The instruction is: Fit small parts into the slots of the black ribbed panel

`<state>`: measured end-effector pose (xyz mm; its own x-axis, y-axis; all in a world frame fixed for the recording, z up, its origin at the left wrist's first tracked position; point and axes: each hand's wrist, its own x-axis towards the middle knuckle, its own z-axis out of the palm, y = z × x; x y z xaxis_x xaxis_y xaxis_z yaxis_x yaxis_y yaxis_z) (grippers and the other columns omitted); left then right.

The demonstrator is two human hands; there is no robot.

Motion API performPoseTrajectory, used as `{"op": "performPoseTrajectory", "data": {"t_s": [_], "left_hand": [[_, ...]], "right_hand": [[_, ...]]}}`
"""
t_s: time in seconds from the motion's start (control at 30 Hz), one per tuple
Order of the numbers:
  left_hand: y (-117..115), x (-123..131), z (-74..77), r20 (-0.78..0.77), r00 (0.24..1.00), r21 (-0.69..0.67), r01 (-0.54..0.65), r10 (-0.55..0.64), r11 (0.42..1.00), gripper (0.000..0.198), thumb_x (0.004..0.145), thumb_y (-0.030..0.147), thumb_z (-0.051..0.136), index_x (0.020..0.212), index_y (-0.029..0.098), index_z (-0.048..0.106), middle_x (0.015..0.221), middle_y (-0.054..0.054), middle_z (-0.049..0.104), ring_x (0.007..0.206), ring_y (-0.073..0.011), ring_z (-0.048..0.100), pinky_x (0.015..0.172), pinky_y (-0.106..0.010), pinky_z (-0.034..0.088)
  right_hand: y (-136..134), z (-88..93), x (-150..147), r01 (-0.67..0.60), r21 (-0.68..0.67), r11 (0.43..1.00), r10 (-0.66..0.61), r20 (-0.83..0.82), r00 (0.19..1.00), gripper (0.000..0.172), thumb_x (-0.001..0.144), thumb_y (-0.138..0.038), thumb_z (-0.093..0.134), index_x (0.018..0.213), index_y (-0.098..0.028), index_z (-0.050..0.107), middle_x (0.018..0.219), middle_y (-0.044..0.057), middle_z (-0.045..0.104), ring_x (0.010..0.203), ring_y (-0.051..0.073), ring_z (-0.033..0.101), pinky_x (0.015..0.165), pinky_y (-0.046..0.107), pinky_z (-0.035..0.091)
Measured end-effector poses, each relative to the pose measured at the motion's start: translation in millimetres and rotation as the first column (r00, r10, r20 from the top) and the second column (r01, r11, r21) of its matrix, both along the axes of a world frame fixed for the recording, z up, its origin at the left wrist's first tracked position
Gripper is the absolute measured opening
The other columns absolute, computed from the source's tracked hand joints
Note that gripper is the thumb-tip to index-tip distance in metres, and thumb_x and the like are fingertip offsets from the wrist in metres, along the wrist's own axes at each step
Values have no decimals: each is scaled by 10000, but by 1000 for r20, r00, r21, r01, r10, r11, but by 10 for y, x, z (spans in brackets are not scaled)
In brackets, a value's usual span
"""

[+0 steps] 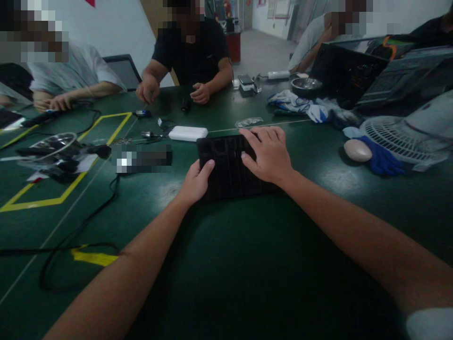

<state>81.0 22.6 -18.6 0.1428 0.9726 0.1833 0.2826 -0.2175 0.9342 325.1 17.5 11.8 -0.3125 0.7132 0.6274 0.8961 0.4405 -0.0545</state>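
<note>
A flat black tray-like object (pixel 226 177) with raised ridges lies on the green table in front of me. My left hand (pixel 198 182) grips its left edge, thumb on top and the other fingers hidden beneath or behind it. Over its right part lies my right hand (pixel 267 153), fingers spread, with thumb and index finger apart on the upper surface. Just beyond the black object is a white power bank (pixel 188 133). A clear plastic scrap (pixel 249 122) rests behind my right hand.
At left are a metal bowl (pixel 53 146) with dark items, yellow tape (pixel 35 205) and a black cable (pixel 88 217). At right are a white fan (pixel 396 137), a blue glove (pixel 385 158) and a beige oval object (pixel 357 150). Several people sit around the table.
</note>
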Motion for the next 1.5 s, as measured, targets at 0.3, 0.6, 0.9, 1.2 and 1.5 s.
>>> {"op": "performPoseTrajectory", "data": {"t_s": [0.3, 0.6, 0.9, 1.2, 1.5], "left_hand": [[-4, 8, 6, 46, 999, -2, 20, -20, 1000, 467, 879, 618, 632, 981, 166, 685, 965, -79, 725, 956, -284, 666, 967, -439, 514], [30, -7, -32, 17, 1000, 20, 9, -9, 1000, 495, 880, 648, 617, 960, 164, 685, 970, -88, 720, 962, -297, 671, 973, -470, 516], [32, -15, -25, -4, 1000, 41, 10, -10, 999, 491, 888, 637, 611, 965, 158, 686, 950, -87, 718, 944, -292, 668, 957, -466, 525], [18, -8, -16, 2, 1000, 33, -5, 4, 999, 498, 895, 637, 611, 989, 156, 696, 989, -97, 735, 990, -306, 678, 993, -483, 526], [3, 3, 17, -16, 1000, 30, 5, -4, 1000, 498, 885, 651, 602, 972, 166, 679, 970, -86, 718, 971, -299, 665, 978, -471, 519]], "right_hand": [[-11, 9, -4, 9, 3, 1000, -9, 16, 1000, 564, 990, -471, 415, 1475, -198, 506, 1346, 125, 610, 1246, 320, 489, 1109, 504, 271], [4, 1, 9, 10, 1, 1000, -10, 17, 1000, 587, 1005, -530, 410, 1483, -201, 495, 1356, 122, 604, 1251, 310, 489, 1116, 492, 272], [6, -2, 12, 7, 0, 1000, -7, 22, 1000, 580, 959, -432, 466, 1491, -201, 484, 1357, 118, 596, 1255, 313, 484, 1124, 500, 271], [4, -7, 7, 12, 4, 1000, -12, 22, 1000, 580, 964, -441, 446, 1490, -199, 485, 1357, 123, 593, 1250, 317, 483, 1124, 507, 272], [-10, 13, 5, 14, -4, 1000, -14, 25, 1000, 578, 967, -444, 432, 1488, -198, 485, 1356, 122, 596, 1251, 316, 481, 1123, 505, 275]]}}
